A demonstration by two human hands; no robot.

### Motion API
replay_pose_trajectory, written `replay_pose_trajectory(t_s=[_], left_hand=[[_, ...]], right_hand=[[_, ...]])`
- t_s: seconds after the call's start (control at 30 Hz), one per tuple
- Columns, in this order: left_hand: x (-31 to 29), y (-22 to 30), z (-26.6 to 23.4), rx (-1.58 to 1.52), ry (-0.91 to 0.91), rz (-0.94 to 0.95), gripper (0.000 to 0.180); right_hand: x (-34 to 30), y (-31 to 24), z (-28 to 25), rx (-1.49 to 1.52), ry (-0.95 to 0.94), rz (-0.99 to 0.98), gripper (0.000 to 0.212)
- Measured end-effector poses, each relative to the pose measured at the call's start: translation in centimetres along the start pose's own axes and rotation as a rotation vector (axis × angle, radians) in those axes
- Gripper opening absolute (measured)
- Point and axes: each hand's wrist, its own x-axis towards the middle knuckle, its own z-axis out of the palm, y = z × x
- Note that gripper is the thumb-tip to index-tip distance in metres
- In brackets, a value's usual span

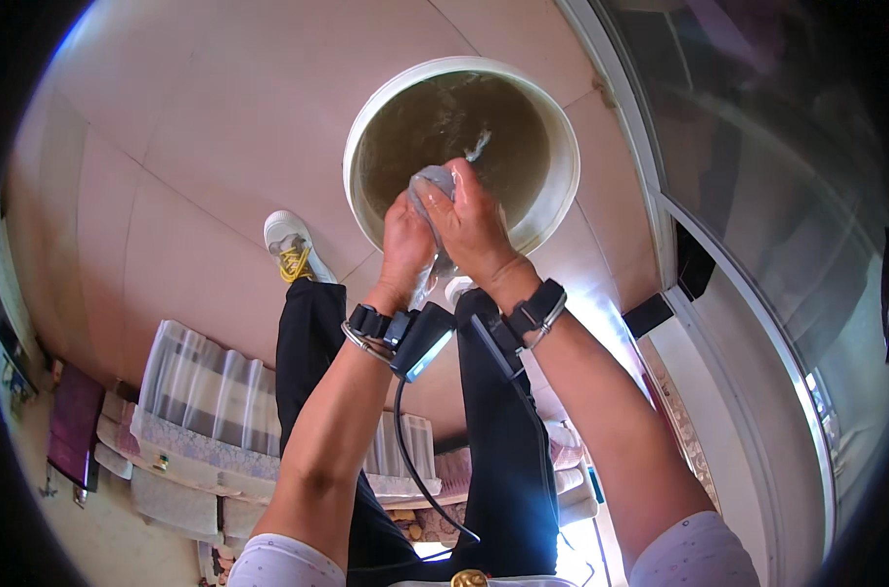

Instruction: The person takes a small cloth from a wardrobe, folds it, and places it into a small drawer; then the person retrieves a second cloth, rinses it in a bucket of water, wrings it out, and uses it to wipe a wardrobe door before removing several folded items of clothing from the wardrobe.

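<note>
Over the near rim of a white bucket [566, 176], a wet grey cloth [433, 180] is bunched between both hands. My left hand [406, 243] is closed around its left side, partly covered by the cloth. My right hand [476, 223] grips it from the right, with the thumb across the front. Murky brown water [454, 112] fills much of the bucket, and a bright streak shows on its surface beyond my fingers. A wet, shiny strand hangs below the cloth between my wrists.
Framed glass panels [757, 157] run along the right side. My sneaker [290, 241] with yellow laces is on the tiled floor [200, 147], left of the bucket. Covered furniture [205, 391] stands at the lower left. A black cable [401, 430] hangs from the device on my left wrist.
</note>
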Motion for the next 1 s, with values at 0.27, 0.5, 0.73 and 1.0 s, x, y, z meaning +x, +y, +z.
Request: replay_pose_trajectory(t_s=[0.27, 0.5, 0.73, 1.0], left_hand=[[-0.9, 1.2, -1.5, 0.012, -0.035, -0.128, 0.021], [-1.2, 3.2, -2.5, -0.136, -0.041, -0.127, 0.046], [-0.7, 2.0, -1.8, 0.228, -0.185, 0.104, 0.042], [2.4, 3.5, -1.8, 0.295, -0.400, 0.074, 0.056]], right_hand=[[1.1, 2.6, -2.5, -0.317, -0.010, 0.035, 0.032], [0.1, 6.3, -3.1, -0.211, 0.182, 0.102, 0.025], [2.0, 6.7, -1.9, -0.794, -0.273, 0.032, 0.022], [-0.4, -3.0, -4.8, 0.214, -0.215, 0.071, 0.017]])
